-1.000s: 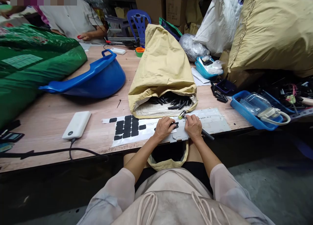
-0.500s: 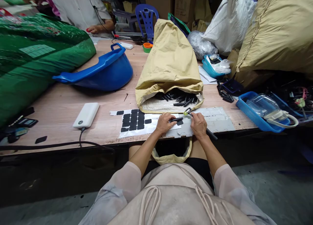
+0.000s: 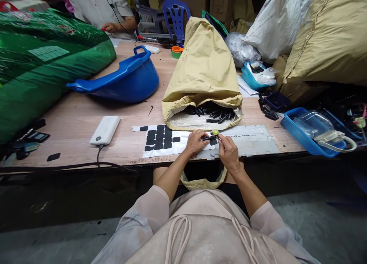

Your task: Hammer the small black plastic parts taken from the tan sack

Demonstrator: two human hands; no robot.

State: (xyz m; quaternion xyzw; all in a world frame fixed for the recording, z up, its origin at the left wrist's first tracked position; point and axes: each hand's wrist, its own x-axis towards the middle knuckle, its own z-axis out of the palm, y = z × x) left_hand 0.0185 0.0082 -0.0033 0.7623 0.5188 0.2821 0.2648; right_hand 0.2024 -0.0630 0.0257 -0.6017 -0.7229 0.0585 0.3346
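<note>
Left hand (image 3: 196,141) pinching black tube (image 3: 209,138) over grey board (image 3: 252,139) — long axis sideways, free end toward right hand (image 3: 229,151). Right hand clamped on hammer (image 3: 215,132) — yellow-green head just beyond tube.

Head-worn view, facing forward, angled down

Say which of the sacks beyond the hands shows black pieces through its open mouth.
The middle tan sack, its mouth facing the wearer, black pieces inside. The green sack, white sack and right-hand tan sack show none.
</note>
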